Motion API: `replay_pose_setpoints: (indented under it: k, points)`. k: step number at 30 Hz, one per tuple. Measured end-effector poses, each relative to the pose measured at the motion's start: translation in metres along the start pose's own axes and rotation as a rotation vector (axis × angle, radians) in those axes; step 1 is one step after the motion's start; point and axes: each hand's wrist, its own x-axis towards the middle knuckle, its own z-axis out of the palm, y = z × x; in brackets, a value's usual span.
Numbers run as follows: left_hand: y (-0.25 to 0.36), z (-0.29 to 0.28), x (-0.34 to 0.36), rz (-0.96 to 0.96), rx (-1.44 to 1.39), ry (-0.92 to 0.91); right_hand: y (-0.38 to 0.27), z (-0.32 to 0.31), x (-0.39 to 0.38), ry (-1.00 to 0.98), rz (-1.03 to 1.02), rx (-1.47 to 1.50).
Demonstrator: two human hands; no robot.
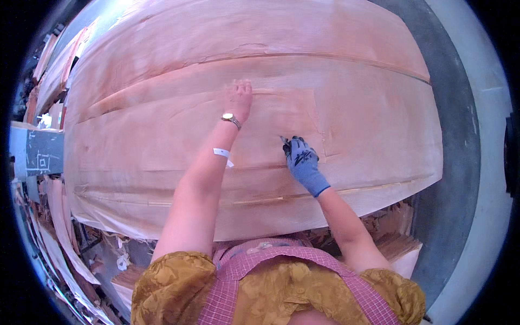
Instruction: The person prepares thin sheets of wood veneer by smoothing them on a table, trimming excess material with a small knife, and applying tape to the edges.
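Observation:
A broad, pinkish-tan sheet of wood veneer [368, 124] lies before me, with long wrinkles and raised seams across it. My bare left hand [239, 102] rests on it near the middle, fingers stretched forward and slightly blurred; a watch is on that wrist and a white strip on the forearm. To the right and nearer to me, my right hand [304, 162] wears a blue-grey glove with dark fingertips. Its fingers close around a small knife [283, 141], whose thin tip points forward and left. Most of the knife is hidden by the glove. A rectangular veneer patch [292, 111] shows between the hands.
At the left edge stands a grey-blue post or beam [40, 151] with white markings. Stacked veneer strips [57, 211] and torn scraps lie along the left. More layered veneer [398, 244] sits below the sheet at the near right. Grey floor [452, 162] curves along the right.

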Motion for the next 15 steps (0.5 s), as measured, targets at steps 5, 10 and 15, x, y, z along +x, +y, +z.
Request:
replay_pose_setpoints:
  k: [5, 10, 15]
  points:
    - [0.001, -0.016, 0.021, 0.135, 0.191, -0.289, 0.011, 0.011, -0.007, 0.074, 0.011, -0.014]
    - [-0.033, -0.049, 0.002, 0.204, -0.049, 0.109, 0.005, 0.009, -0.003, 0.022, -0.011, -0.012]
    - [-0.071, -0.178, -0.115, -0.073, -0.183, -0.230, 0.013, 0.017, -0.004, 0.083, -0.012, -0.036]
